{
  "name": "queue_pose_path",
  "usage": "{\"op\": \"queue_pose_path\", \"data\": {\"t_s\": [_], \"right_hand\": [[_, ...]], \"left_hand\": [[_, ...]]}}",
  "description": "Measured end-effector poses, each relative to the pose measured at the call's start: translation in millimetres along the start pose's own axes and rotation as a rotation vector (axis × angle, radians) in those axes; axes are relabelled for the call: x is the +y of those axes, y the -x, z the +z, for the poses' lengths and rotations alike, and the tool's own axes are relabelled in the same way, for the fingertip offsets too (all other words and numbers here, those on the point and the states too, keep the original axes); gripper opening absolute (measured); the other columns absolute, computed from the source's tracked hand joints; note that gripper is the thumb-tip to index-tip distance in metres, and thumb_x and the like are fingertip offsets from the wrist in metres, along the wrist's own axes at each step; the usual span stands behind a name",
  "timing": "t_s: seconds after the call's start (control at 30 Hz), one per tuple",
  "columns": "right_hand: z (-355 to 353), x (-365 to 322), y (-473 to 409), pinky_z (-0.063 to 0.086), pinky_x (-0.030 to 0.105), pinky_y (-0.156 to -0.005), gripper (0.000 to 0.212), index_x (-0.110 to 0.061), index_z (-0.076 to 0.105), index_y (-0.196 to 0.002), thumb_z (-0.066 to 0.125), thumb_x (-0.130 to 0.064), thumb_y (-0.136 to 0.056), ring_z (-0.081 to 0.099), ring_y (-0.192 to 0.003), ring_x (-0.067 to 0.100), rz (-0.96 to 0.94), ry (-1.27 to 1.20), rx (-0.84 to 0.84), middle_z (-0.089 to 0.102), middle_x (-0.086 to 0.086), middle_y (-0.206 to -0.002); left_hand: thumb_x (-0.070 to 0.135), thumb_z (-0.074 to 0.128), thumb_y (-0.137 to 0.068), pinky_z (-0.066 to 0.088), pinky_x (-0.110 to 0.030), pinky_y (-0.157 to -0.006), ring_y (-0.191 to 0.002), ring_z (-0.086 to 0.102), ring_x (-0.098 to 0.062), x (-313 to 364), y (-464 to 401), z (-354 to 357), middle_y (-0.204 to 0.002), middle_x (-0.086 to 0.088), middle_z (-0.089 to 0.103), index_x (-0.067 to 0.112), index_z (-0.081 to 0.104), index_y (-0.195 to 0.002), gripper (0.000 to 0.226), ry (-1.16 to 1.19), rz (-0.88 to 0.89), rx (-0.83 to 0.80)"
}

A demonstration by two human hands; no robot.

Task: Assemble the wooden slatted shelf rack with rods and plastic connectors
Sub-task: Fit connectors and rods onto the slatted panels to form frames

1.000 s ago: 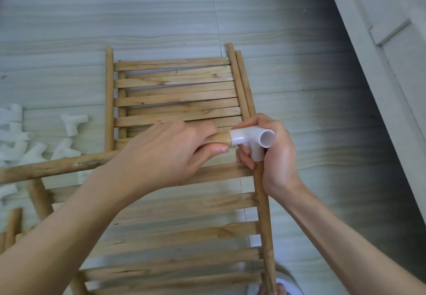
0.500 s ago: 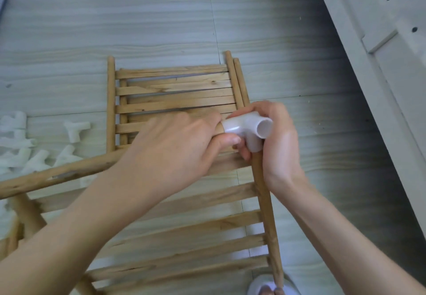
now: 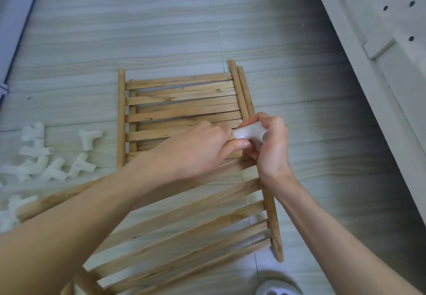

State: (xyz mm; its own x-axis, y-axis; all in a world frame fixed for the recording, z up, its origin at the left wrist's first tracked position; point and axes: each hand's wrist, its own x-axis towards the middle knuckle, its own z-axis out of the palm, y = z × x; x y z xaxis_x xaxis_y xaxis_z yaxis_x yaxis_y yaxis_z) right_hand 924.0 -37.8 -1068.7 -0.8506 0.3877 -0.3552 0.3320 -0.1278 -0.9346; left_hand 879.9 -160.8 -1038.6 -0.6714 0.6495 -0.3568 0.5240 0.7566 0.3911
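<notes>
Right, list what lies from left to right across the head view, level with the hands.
Loose white connectors → left rail of the far slatted panel → left hand → white connector being fitted → right hand → white perforated board.

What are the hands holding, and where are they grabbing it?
The right hand grips the white plastic connector around its body. The left hand grips the wooden rod at the end going into that connector.

A home room, worked in at floor level: pale wood-grain floor planks (image 3: 161,29) lie beneath the hands, a white furniture panel with drilled peg holes (image 3: 391,18) rises to their right, and a slipper (image 3: 276,287) shows below them.
</notes>
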Motion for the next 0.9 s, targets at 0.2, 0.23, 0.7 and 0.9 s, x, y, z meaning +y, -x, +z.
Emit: {"op": "queue_pose_path", "data": {"t_s": [0.2, 0.23, 0.7, 0.9], "right_hand": [[-2, 1, 2, 0.029, 0.028, -0.051, 0.036, -0.028, 0.058, -0.049, 0.028, -0.036, -0.068, 0.038, -0.051, 0.013, -0.028, -0.002, -0.067, 0.04, 0.004, -0.055], [-4, 0, 2, 0.029, 0.027, -0.05, 0.036, -0.027, 0.058, -0.05, 0.028, -0.036, -0.068, 0.039, -0.05, 0.012, -0.034, -0.009, -0.086, 0.042, 0.0, -0.052], [-3, 0, 1, 0.027, 0.02, -0.044, 0.041, -0.003, 0.048, -0.068, 0.043, -0.044, -0.069, 0.035, -0.043, 0.013, -0.296, 0.073, -0.184, 0.041, 0.006, -0.051], [-1, 0, -3, 0.027, 0.026, -0.05, 0.034, -0.011, 0.048, -0.061, 0.037, -0.043, -0.06, 0.034, -0.047, 0.016, -0.224, 0.126, -0.123, 0.038, -0.002, -0.048]], "left_hand": [[0.064, 0.027, -0.079, 0.033, -0.028, -0.05, -0.051, 0.041, -0.015, 0, 2, -10, -0.058, 0.003, 0.045, 0.014, 0.041, -0.068, 0.053, 0.206, -0.008, -0.105], [0.061, 0.037, -0.083, 0.033, -0.024, -0.043, -0.045, 0.038, -0.014, -2, 3, -15, -0.053, 0.003, 0.042, 0.014, 0.041, -0.069, 0.049, 0.396, -0.067, -0.219], [0.032, 0.054, -0.085, 0.028, -0.026, -0.046, -0.049, 0.038, -0.017, -1, 12, -13, -0.053, 0.001, 0.041, 0.015, 0.044, -0.056, 0.035, 0.246, -0.309, -0.126], [0.029, 0.049, -0.086, 0.03, -0.028, -0.047, -0.056, 0.044, -0.019, -1, 12, -6, -0.063, -0.001, 0.048, 0.014, 0.047, -0.063, 0.028, 0.07, -0.308, 0.0]]}}
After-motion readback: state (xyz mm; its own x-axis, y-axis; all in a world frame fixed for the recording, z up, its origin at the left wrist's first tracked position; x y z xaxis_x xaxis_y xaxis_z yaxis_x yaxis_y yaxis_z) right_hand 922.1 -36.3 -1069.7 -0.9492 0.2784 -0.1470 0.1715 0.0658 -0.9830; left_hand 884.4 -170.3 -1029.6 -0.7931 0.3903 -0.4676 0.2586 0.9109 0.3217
